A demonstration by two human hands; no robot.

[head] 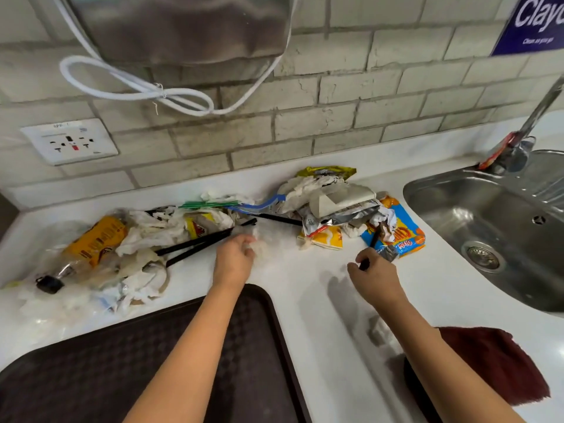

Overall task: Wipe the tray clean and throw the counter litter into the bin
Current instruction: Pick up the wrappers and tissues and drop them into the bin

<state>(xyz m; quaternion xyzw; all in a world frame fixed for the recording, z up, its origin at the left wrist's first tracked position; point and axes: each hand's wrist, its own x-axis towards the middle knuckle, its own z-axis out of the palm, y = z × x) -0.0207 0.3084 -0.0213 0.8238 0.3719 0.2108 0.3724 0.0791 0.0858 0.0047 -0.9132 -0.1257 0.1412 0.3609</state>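
A dark brown tray lies at the counter's front edge under my left forearm. Litter is strewn along the back of the white counter: a clear plastic bottle with a yellow label, crumpled tissues, black straws, a green straw, silver and yellow wrappers and a blue-orange snack packet. My left hand reaches to the straw ends and holds a blurred clear piece of plastic. My right hand grips a thin black stick beside the snack packet.
A steel sink with a tap is set in the counter at the right. A dark red cloth lies at the front right. A wall socket and a looped white cord are on the brick wall.
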